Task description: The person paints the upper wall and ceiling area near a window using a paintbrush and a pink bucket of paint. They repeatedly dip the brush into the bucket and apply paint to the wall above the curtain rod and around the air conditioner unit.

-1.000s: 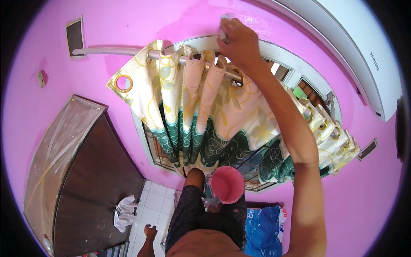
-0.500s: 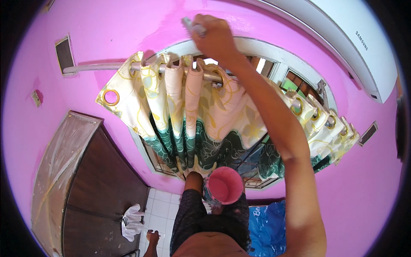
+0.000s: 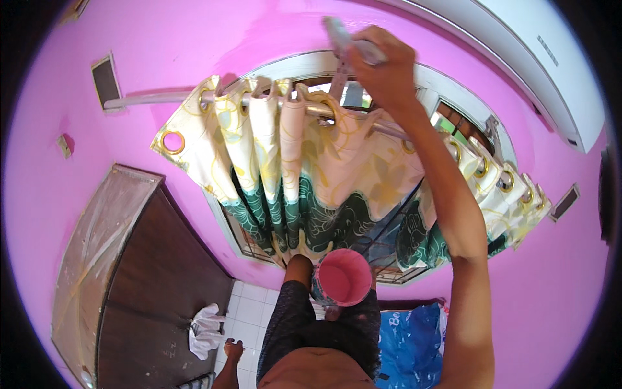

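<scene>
My right hand (image 3: 389, 68) is raised high, its fingers wrapped round the handle of a paintbrush (image 3: 336, 32). The bristle end points up and left, close to the pink wall (image 3: 291, 29) above the window frame; whether it touches I cannot tell. Motion smears the brush a little. Low on the left, my left hand (image 3: 234, 350) hangs beside my body with nothing in it, fingers loosely bent and apart. A bucket (image 3: 316, 285) with pink paint inside is in front of my thighs, apart from both hands; its support is hidden.
A patterned curtain (image 3: 343, 162) hangs from a rod (image 3: 149, 100) across the window, below my right arm. A white air conditioner (image 3: 518, 65) is at upper right. A dark wooden cabinet (image 3: 155, 272) with a white cloth (image 3: 206, 330) stands left; a blue plastic sheet (image 3: 408, 343) lies lower right.
My right hand has swept right along the wall above the window, carrying the paintbrush. My left hand stays low at my side, and the view has shifted slightly.
</scene>
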Demonstrator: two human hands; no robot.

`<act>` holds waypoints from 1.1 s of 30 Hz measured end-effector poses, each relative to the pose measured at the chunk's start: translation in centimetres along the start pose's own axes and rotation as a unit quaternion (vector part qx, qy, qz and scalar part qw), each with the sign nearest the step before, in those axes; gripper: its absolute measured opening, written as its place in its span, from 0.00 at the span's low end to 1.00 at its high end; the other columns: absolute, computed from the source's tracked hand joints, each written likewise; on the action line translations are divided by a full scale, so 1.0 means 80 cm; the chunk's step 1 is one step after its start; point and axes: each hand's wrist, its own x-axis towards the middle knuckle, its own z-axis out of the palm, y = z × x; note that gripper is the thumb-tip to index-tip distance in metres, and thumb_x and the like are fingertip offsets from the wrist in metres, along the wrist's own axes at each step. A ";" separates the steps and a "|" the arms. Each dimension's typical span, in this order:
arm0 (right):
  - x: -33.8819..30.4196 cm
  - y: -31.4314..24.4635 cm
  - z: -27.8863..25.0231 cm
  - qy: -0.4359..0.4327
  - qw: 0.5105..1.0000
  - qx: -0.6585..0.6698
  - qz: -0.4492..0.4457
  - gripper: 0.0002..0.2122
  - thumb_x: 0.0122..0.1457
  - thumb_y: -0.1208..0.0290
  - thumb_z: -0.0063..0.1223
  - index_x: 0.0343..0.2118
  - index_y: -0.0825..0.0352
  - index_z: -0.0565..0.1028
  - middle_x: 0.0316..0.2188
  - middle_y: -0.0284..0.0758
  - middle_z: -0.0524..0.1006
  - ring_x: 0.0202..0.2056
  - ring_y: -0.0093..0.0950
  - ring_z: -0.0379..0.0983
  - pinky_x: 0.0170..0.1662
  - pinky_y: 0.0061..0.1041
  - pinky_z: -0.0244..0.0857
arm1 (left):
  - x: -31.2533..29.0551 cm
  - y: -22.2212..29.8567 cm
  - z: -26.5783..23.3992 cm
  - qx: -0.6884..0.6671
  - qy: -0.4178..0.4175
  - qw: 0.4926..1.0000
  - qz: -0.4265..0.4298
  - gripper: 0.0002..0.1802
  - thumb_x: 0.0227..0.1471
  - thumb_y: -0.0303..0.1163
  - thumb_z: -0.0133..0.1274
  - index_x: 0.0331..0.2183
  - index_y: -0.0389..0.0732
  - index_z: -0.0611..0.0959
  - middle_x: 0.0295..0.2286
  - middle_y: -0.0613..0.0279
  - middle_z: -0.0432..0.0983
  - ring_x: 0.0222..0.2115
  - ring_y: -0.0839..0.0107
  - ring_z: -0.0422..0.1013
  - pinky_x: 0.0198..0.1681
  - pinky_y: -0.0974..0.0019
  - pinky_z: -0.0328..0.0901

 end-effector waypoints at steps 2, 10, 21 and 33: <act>0.008 -0.012 0.027 -0.038 0.999 -0.021 0.021 0.06 0.46 0.76 0.56 0.28 0.67 0.74 0.24 0.37 0.75 0.25 0.27 0.73 0.29 0.25 0.67 | -0.011 0.018 -0.003 -0.001 0.018 1.000 -0.019 0.25 0.38 0.36 0.53 0.41 0.34 0.74 0.19 0.51 0.78 0.21 0.65 0.75 0.26 0.65 0.69; -0.003 0.030 -0.046 0.040 0.992 -0.028 0.118 0.04 0.46 0.72 0.53 0.25 0.66 0.73 0.21 0.41 0.74 0.24 0.40 0.73 0.28 0.32 0.67 | -0.022 0.015 -0.015 0.004 0.030 1.000 0.005 0.24 0.38 0.34 0.52 0.40 0.32 0.74 0.19 0.50 0.77 0.16 0.66 0.74 0.19 0.64 0.68; -0.013 0.016 -0.033 0.080 0.945 -0.311 0.062 0.08 0.44 0.74 0.55 0.29 0.66 0.73 0.28 0.37 0.75 0.27 0.37 0.73 0.30 0.31 0.68 | -0.018 -0.006 -0.009 -0.018 0.015 1.000 -0.009 0.23 0.38 0.34 0.52 0.39 0.31 0.73 0.18 0.50 0.77 0.17 0.66 0.75 0.19 0.66 0.68; 0.050 -0.048 0.171 0.041 0.995 -0.095 -0.012 0.11 0.40 0.74 0.55 0.30 0.66 0.73 0.26 0.42 0.74 0.27 0.41 0.73 0.31 0.38 0.68 | -0.035 0.010 -0.017 -0.051 -0.019 0.996 -0.064 0.28 0.41 0.31 0.52 0.46 0.30 0.68 0.22 0.50 0.77 0.18 0.65 0.75 0.17 0.65 0.69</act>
